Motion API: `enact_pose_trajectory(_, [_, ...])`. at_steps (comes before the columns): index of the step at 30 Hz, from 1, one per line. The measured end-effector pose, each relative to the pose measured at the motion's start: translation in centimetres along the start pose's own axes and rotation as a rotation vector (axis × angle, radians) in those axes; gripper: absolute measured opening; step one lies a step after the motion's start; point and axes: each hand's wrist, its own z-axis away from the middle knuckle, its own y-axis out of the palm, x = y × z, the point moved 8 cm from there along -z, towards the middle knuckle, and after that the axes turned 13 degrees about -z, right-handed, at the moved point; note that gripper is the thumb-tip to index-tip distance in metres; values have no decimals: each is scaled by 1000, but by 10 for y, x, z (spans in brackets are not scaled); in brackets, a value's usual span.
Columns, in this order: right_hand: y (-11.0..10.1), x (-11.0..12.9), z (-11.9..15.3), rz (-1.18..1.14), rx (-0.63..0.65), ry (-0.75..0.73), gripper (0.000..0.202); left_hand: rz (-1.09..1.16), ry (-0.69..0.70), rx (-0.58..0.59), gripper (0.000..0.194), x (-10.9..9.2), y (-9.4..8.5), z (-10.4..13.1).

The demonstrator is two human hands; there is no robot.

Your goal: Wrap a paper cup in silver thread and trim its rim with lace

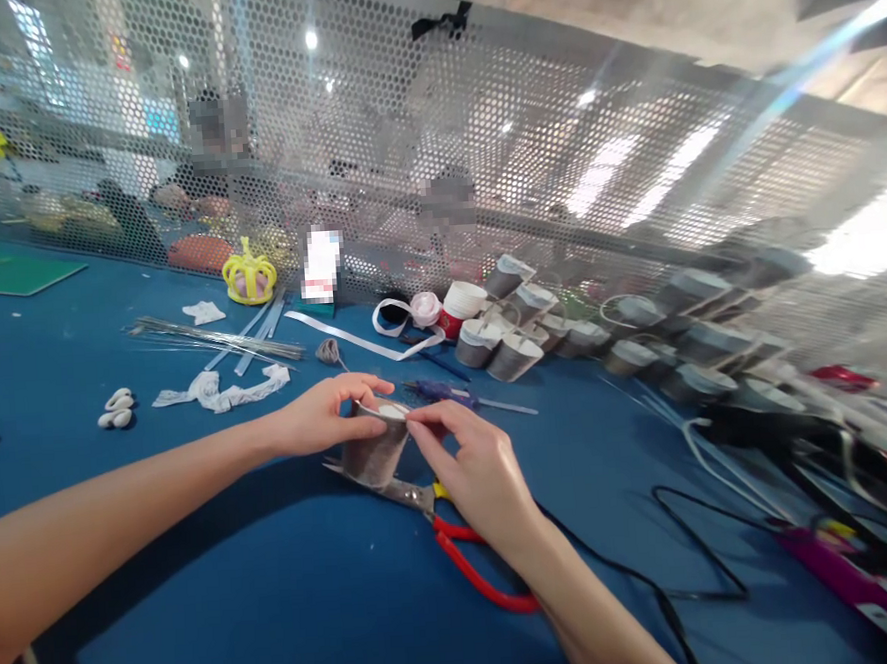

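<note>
A small grey cup-shaped piece (pixel 372 457) with a white inside stands near the middle of the blue table. My left hand (pixel 335 414) is closed on its left rim, thumb in front and fingers at the back. My right hand (pixel 473 460) pinches at the right edge of the same rim with thumb and forefinger. Scissors with red handles (pixel 478 580) lie partly under my right hand, their blades beside the cup's base. Behind the hands is a blue glue gun (pixel 443 394). A ball of grey cord (pixel 329 352) sits further back.
Many grey cups (pixel 516 356) are grouped at the back right, before a perforated metal screen (pixel 370 106). Wires (pixel 219 341), white scraps (pixel 229 390) and a yellow crown-like piece (pixel 250 274) lie left. Black cable (pixel 700 595) and a purple power strip (pixel 841 578) are right.
</note>
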Motion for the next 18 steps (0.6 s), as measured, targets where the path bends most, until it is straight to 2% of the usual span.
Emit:
enact_pose_trajectory(10, [1, 8, 7, 60, -61, -93, 13, -1, -26, -1, 15, 4, 0, -2])
enact_pose_trajectory(14, [2, 5, 5, 49, -77, -58, 11, -2, -17, 4, 16, 3, 0, -2])
enact_pose_trajectory(18, [1, 2, 2, 50, -109, -10, 14, -36, 61, -13, 16, -3, 0, -1])
